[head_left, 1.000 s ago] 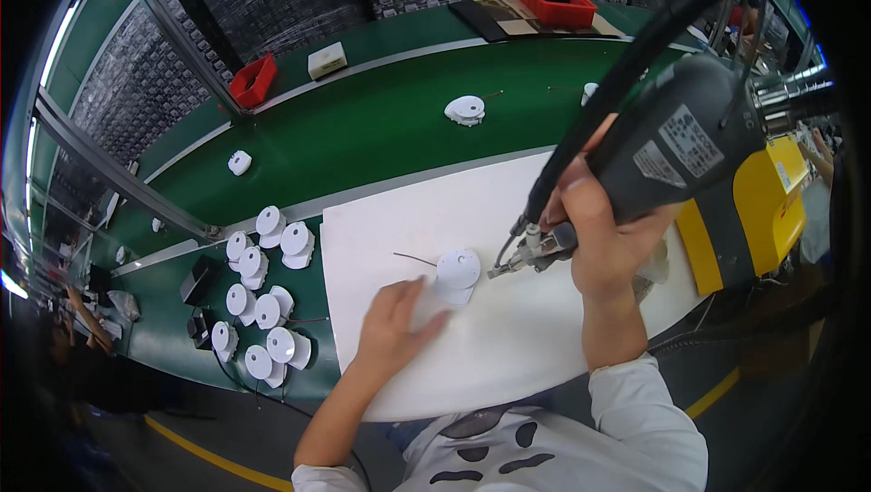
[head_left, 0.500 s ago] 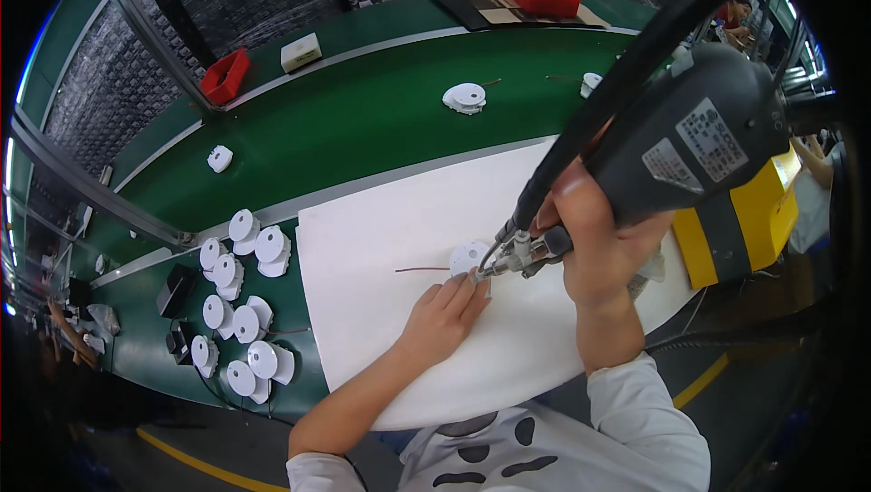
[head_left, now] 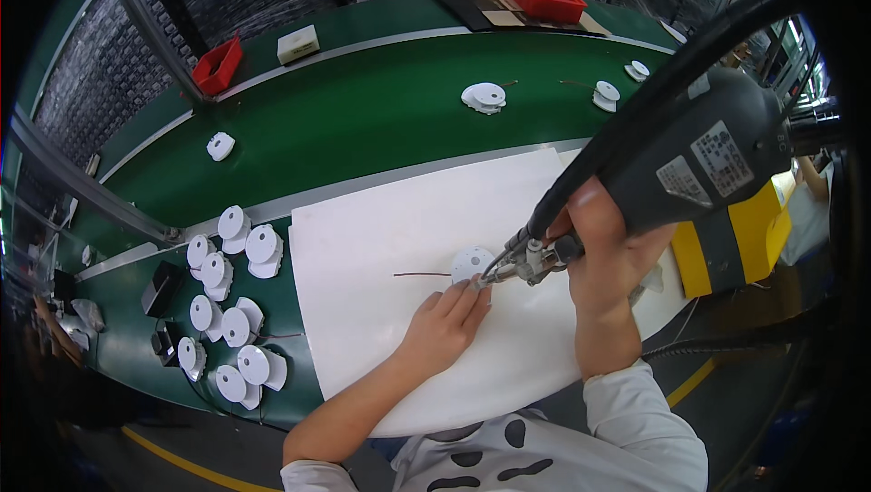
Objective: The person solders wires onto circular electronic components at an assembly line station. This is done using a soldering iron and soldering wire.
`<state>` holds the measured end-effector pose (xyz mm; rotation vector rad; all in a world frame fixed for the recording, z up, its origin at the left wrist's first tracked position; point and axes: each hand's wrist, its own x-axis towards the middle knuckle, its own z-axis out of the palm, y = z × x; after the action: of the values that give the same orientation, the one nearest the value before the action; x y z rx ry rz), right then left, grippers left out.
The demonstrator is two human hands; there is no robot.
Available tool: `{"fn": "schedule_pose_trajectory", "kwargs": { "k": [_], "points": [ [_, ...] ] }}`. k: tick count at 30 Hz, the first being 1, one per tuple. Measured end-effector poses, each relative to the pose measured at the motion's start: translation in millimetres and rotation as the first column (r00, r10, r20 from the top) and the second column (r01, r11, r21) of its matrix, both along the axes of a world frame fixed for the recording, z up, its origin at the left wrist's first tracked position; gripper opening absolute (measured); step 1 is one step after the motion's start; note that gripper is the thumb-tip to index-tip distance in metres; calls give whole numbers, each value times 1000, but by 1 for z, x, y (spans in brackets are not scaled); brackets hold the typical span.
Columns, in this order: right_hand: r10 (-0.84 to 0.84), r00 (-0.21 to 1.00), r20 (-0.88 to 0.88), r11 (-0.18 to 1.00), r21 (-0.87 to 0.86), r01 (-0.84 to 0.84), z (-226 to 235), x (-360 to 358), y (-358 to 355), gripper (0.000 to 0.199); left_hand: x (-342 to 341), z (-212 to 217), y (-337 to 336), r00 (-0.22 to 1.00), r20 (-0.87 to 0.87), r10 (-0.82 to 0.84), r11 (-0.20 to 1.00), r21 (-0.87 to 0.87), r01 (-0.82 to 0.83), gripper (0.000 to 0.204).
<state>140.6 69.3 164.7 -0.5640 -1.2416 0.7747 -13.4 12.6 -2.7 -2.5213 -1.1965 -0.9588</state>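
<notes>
My right hand (head_left: pixel 603 265) grips a large dark grey powered screwdriver (head_left: pixel 699 152) that carries pale labels. Its metal nose (head_left: pixel 526 263), with a thin black tube alongside, points down and left at the near right side of a white round plastic part (head_left: pixel 470 262). My left hand (head_left: pixel 445 324) steadies that part with closed fingertips at its near edge, close to the tip. A thin reddish-brown wire (head_left: pixel 420 274) runs left from the part across the white sheet (head_left: pixel 363 329). My fingers and the nose hide the exact contact point.
Several similar white parts (head_left: pixel 213 276) cluster on the green bench at left. More parts (head_left: pixel 484 97) lie on the green strip (head_left: pixel 363 97) beyond. Red bins (head_left: pixel 218 68) stand at the back; a yellow and black object (head_left: pixel 735 243) is at right.
The screwdriver and both hands stay at the same part. The view has shifted slightly. On the far green strip, the parts at right appear farther right and lower, with another one visible.
</notes>
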Motion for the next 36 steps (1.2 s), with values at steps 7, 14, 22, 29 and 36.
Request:
{"fn": "schedule_pose_trajectory", "kwargs": {
  "k": [7, 14, 22, 29, 36],
  "points": [
    [-118, 982, 148, 992, 52, 111, -4, -4, 6, 29, -2, 1, -4, 999, -28, -15, 995, -103, 12, 28],
    [-241, 968, -72, 966, 75, 246, 15, 22, 2, 33, -1, 10, -2, 964, 153, -220, 955, -168, 244, 30],
    [-187, 982, 38, 973, 147, 180, 11, 10, 4, 35, -3, 8, -4, 970, 189, -154, 960, -204, 192, 31],
    [-149, 986, 72, 970, 205, 131, -2, 0, 13, 33, -6, 8, -5, 976, 173, -134, 963, -210, 169, 31],
    [-112, 991, 76, 981, 166, 98, -1, -3, 11, 32, -6, 9, -6, 976, 176, -130, 956, -239, 171, 29]
  ]
}}
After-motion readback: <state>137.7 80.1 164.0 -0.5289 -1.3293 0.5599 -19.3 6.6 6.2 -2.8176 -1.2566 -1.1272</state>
